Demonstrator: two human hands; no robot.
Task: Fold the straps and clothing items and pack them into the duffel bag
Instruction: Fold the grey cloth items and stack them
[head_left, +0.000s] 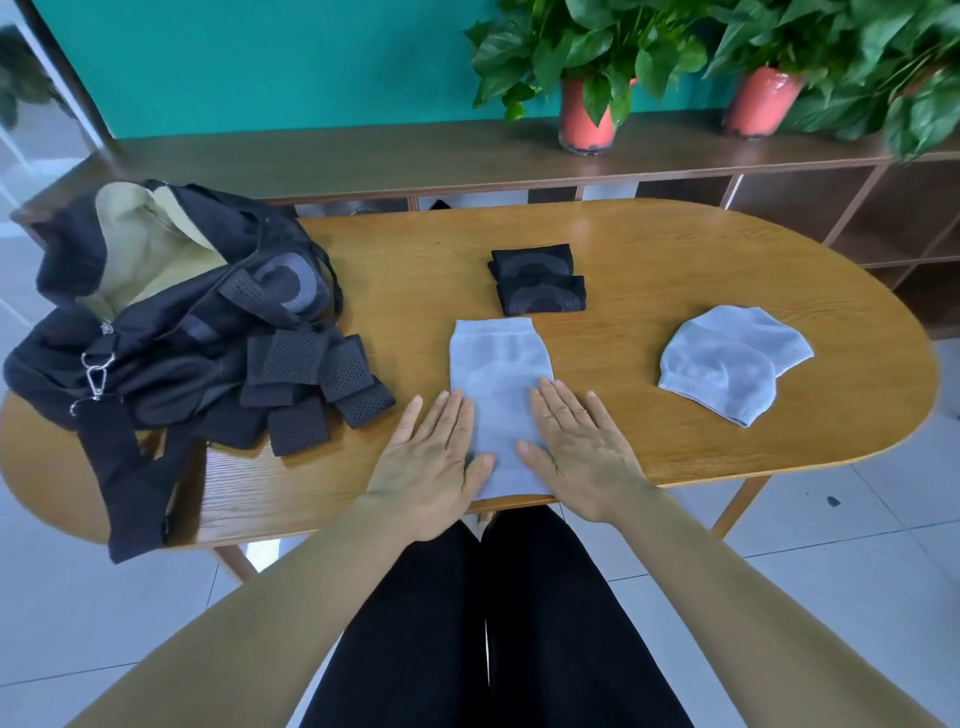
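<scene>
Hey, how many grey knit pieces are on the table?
2. A flat grey piece lies at the near edge of the table under the left hand and right hand. A folded grey piece lies to its right, apart; another may hide beneath it.

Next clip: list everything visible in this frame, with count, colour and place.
duffel bag: one, black with beige lining, open, table's left end
straps: several, black, perforated, piled against the bag
folded knit pieces: two, black, mid-table, far side
flat knit piece: one, light grey, near edge, centre
bunched knit piece: one, light grey, table's right side
table: one, brown wood, rounded ends
potted plants: at least two, green in red pots, on the shelf
shelf: one, dark brown, behind the table
left hand: flat on the flat knit piece's left side
right hand: flat on its right side
</scene>
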